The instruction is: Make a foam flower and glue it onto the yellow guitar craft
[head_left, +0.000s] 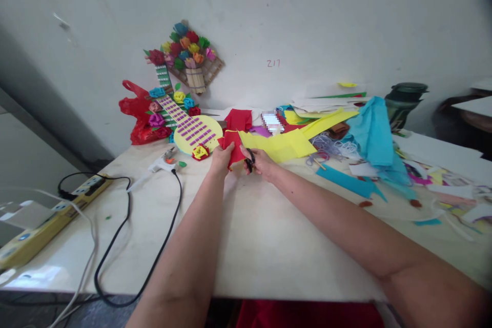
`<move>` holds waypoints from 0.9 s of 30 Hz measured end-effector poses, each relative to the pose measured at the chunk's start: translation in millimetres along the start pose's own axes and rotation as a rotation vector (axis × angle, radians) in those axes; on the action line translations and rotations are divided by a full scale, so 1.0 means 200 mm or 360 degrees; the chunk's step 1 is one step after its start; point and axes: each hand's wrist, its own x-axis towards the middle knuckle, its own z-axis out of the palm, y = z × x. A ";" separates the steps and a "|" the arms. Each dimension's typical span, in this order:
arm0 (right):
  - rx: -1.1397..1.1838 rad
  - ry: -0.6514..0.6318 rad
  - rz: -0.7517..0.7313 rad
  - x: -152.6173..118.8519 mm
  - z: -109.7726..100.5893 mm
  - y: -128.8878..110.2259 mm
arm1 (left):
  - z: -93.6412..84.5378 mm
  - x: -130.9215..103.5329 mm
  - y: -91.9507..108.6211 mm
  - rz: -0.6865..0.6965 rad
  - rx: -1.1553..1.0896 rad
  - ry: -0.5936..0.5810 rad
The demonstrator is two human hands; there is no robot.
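My left hand (pixel 222 158) is closed on a piece of red crepe paper (pixel 235 151), held just above the table. Beside it my right hand (pixel 262 163) grips black-handled scissors (pixel 250 159) by the finger loops. The blades are hidden behind the red paper and my fingers. Yellow crepe paper (pixel 286 146) lies just beyond my right hand. Left of my hands, a red and yellow paper flower (pixel 200 151) sits at the edge of a round yellow piece (pixel 183 138) patterned with purple strips.
A white glue gun (pixel 161 164) lies to the left, its black cord looping toward a yellow power strip (pixel 82 189). Blue paper (pixel 372 133), yarn (pixel 330 146) and scraps spread on the right near a dark bottle (pixel 403 105). Paper flowers (pixel 188 46) lean against the wall.
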 end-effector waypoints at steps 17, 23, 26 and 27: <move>0.0067 0.0094 -0.0013 0.03 0.01 -0.02 | 0.00 0.00 0.00 -0.0013 0.0005 0.0010; 0.0073 0.0126 -0.0050 0.04 0.02 -0.01 | 0.01 -0.01 0.02 -0.0012 -0.0002 0.0046; 0.0086 0.0149 -0.0079 0.05 0.02 0.00 | 0.01 -0.02 0.02 -0.0009 -0.0034 0.0038; 0.0098 0.0158 -0.0097 0.05 0.02 0.01 | 0.01 -0.02 0.02 -0.0007 -0.0040 0.0039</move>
